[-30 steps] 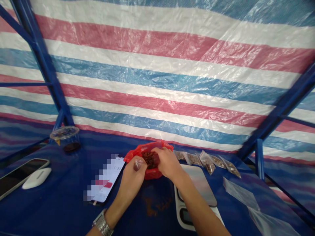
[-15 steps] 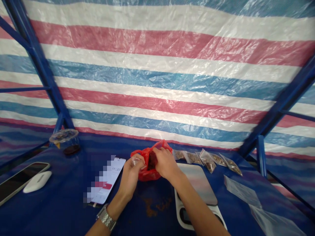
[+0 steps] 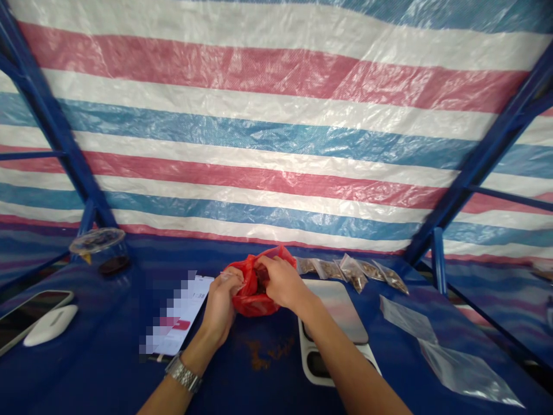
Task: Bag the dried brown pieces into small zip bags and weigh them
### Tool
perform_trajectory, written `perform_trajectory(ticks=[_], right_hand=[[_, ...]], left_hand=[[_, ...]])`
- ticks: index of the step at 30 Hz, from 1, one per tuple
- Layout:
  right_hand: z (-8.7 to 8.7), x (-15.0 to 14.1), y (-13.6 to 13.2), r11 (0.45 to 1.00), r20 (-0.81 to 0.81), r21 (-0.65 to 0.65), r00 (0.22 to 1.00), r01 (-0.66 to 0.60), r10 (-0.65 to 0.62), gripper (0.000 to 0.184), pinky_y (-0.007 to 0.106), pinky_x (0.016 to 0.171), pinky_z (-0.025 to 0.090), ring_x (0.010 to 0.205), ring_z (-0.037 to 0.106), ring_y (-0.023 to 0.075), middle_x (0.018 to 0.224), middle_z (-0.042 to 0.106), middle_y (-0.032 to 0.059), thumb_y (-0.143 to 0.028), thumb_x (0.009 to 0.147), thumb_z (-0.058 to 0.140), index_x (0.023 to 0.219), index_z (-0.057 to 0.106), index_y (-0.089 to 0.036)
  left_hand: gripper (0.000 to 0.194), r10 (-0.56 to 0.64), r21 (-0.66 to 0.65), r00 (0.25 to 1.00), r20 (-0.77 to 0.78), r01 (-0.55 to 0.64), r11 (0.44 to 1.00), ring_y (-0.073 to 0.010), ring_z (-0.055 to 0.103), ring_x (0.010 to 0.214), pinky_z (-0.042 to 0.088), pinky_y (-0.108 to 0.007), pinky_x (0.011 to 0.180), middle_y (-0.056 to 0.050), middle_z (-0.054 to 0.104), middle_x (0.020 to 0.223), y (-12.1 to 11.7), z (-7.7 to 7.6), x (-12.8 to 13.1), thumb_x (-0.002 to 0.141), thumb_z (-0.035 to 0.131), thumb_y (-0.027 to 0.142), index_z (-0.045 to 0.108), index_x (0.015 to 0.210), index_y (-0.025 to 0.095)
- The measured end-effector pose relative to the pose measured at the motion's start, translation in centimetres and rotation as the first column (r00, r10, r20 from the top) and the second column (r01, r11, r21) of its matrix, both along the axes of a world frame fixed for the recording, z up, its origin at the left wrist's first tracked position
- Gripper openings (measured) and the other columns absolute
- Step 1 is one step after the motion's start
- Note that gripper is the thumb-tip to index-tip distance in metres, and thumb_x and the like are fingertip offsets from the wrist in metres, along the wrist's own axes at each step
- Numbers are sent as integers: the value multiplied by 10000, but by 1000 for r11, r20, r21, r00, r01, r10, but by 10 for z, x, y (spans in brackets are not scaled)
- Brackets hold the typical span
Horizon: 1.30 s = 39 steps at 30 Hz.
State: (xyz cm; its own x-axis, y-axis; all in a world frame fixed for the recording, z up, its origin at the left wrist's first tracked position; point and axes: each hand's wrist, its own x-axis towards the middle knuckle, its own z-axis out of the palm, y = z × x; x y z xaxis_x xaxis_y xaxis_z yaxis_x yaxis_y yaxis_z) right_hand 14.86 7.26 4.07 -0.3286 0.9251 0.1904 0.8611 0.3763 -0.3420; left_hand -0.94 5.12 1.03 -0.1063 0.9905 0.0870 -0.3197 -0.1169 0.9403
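Note:
A red plastic bag point(image 3: 259, 305) stands with its mouth open on the blue table, dark brown dried material point(image 3: 261, 276) inside it. My left hand point(image 3: 222, 300) is closed at the bag's left rim, gripping its edge; a bit of clear plastic shows at those fingers. From the right, my right hand point(image 3: 283, 282) reaches into the mouth, fingers curled by the brown material. Its fingertips are partly hidden, so what they pinch cannot be seen. Under my right forearm lies a white kitchen scale point(image 3: 337, 311) with a metal plate.
Several filled small clear bags point(image 3: 354, 272) lie behind the scale. Flat clear zip bags point(image 3: 466, 369) are at right. A lit phone point(image 3: 185, 317), dark phone point(image 3: 37, 314), white case point(image 3: 52, 325) and clear tub point(image 3: 99, 248) sit left. Brown crumbs point(image 3: 259, 354) lie in front.
The view has shifted slightly to the right. My left hand has rolled over at the bag's rim, so less clear plastic shows. My right hand stays in the bag's mouth.

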Motion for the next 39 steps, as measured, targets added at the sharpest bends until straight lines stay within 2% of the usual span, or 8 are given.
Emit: perform_trajectory(ticks=[8,11,14,20,23,26,32,39], right_hand=[[10,10,-12,994,-27,-38,994,-105,104,450,297,915,467,1081,689,222,1121,762,67,25,741,601,1109,707,-212],[5,15,-12,993,-129,-71,988,-89,80,462,294,898,497,1061,704,199,1117,764,37,24,749,588,1123,680,-232],[-2,20,-9,983,-339,-135,938,-126,74,433,279,866,528,996,722,169,1048,764,9,47,732,551,1053,656,-224],[2,30,-22,962,-754,-136,655,-237,54,288,339,908,570,1001,729,199,1041,748,53,-77,755,649,1015,619,-196],[16,41,-38,968,-857,-90,514,-235,45,337,388,980,557,1091,721,220,1144,750,75,-229,811,716,1126,599,-216],[30,54,-54,974,-884,-59,464,-219,51,424,410,1019,541,1158,705,227,1239,738,85,-305,843,735,1226,563,-245],[37,64,-69,990,-765,68,630,-127,134,411,383,1019,544,1155,699,212,1242,729,60,-231,853,721,1244,599,-259],[37,60,-75,977,-449,213,890,21,79,352,411,1054,502,1145,666,225,1198,738,57,-49,870,631,1143,725,-249]], left_hand=[[106,51,101,932,-359,-16,995,-170,518,692,405,-295,693,19,583,703,-5,12,-8,727,662,298,623,724,199],[149,111,208,784,-611,23,978,-222,588,787,446,-347,779,-19,675,842,-7,14,-18,781,690,328,662,876,217],[175,237,323,544,-805,66,944,-278,621,938,468,-426,900,-84,711,1027,-10,14,-28,882,608,358,650,982,220],[303,480,477,337,-810,-97,873,-389,493,1226,387,-546,1035,-127,688,1248,-29,39,-25,958,559,394,620,1203,227],[260,488,497,411,-770,-94,863,-355,541,1182,380,-525,1026,-103,693,1196,-36,49,-9,977,541,377,597,1193,244],[211,364,447,513,-777,43,893,-292,618,1065,394,-468,1011,-72,709,1123,-37,47,10,996,507,325,567,1179,240],[346,271,436,501,-822,249,865,-304,626,1127,371,-503,1027,-120,686,1227,-34,29,46,977,381,154,474,1306,212],[382,214,399,571,-793,221,890,-317,597,1179,405,-520,1032,-134,646,1282,-33,17,60,940,526,235,491,1319,212]])
